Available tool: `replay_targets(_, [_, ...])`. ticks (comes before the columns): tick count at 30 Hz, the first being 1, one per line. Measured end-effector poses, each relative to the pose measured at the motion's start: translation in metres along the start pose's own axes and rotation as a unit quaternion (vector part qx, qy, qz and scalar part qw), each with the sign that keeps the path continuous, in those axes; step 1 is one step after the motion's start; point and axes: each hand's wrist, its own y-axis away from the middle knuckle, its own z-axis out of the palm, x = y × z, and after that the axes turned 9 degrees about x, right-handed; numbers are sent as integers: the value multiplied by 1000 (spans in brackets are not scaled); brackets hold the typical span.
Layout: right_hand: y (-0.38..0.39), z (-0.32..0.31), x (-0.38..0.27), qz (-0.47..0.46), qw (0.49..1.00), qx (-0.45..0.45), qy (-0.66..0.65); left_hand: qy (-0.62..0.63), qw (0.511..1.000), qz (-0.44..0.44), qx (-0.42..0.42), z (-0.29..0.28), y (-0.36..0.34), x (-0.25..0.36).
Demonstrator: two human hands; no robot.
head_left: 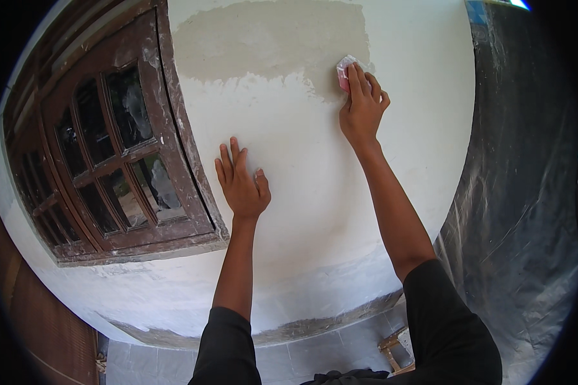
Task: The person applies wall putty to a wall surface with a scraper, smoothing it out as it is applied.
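Note:
My right hand (363,109) is raised to the upper part of the white wall (295,173). Its fingers press a small flat pink and white piece (344,74) against the surface; I cannot tell exactly what kind of thing it is. That piece sits at the lower right edge of a large beige-grey patch (263,38) with a ragged lower border. My left hand (243,186) rests lower on the wall, beside the window frame, with fingers spread and nothing in it.
At the left is a brown wooden window (115,144) with several glass panes and pale smears on its frame. Dark plastic sheeting (514,212) hangs at the right. Below are a grey tiled floor (315,351) and a small wooden object (392,350) near my right elbow.

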Motion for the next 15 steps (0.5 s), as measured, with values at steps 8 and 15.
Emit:
replay_targets(8, [144, -69, -103, -91, 965, -162, -184, -7, 1000, -3, 0, -7, 3, -8])
replay_targets(15, [3, -8, -49, -32, 996, 26, -83, -19, 1000, 1, 0, -8, 3, -8])
